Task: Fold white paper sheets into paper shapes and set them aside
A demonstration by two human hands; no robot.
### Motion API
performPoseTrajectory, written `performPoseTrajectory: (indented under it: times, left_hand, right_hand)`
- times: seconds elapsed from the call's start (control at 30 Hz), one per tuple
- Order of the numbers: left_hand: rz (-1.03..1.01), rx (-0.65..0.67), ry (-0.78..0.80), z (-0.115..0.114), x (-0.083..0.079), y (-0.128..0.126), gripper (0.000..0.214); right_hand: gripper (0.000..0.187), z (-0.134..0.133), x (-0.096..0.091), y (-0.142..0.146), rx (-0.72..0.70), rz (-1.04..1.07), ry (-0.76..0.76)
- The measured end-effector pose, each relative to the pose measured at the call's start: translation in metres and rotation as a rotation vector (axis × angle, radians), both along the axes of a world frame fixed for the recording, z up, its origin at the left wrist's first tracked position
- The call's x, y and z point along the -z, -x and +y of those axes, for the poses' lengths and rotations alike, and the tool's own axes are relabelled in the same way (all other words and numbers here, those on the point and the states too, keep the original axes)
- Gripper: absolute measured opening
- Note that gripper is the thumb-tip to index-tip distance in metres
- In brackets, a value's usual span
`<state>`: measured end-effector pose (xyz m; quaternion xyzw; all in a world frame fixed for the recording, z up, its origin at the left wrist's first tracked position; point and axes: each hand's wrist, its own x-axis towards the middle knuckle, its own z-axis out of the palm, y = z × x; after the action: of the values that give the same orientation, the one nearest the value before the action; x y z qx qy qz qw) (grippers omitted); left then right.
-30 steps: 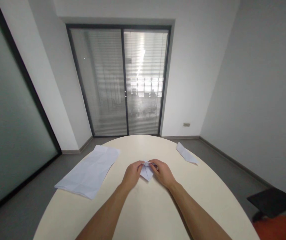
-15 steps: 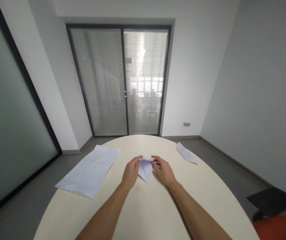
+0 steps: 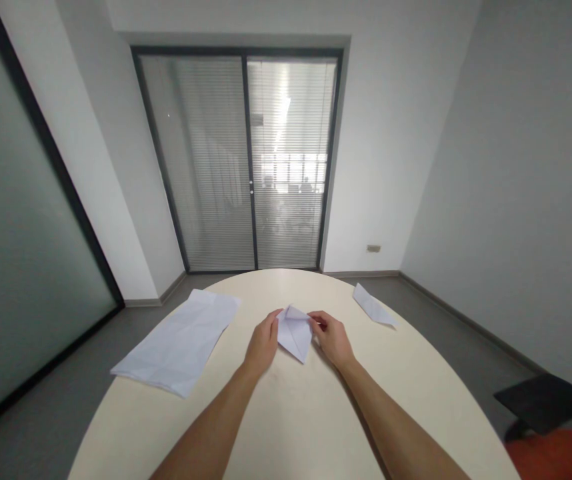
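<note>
The left hand (image 3: 262, 347), nearly closed, pinched the left edge of the folded paper (image 3: 296, 335); the right hand (image 3: 333, 340), fingers curled, pinched its right corner. It sat between them over the table (image 3: 291, 427), probably light, stiff along its creases but easily crumpled, best gripped by its outer edges. A larger paper sheet (image 3: 181, 343) lay well to the left.

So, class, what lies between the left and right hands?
A folded white paper is between the left hand and right hand, touching both; the head view shows it.
</note>
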<state>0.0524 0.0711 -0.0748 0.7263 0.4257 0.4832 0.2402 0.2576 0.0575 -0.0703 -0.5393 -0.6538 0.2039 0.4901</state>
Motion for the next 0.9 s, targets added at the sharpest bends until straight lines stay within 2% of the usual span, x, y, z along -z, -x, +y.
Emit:
performPoseTrajectory:
  times: [0.17,0.37,0.63,0.9]
  left_hand:
    - [0.018,-0.03,0.027,-0.002,-0.002,0.001,0.035]
    - [0.011,0.002,0.003,0.002,0.002,0.001,0.035]
    - [-0.007,0.021,-0.007,0.002,0.004,0.002,0.041]
    - [0.046,0.023,-0.044,0.001,0.006,0.0,0.036]
  right_hand:
    - [0.029,0.001,0.001,-0.001,0.007,0.042,-0.018]
    - [0.033,0.005,0.005,-0.005,0.033,0.052,-0.037]
    - [0.029,0.011,0.01,-0.008,0.048,0.109,-0.041]
    - [0.03,0.006,0.006,-0.002,-0.011,0.102,-0.038]
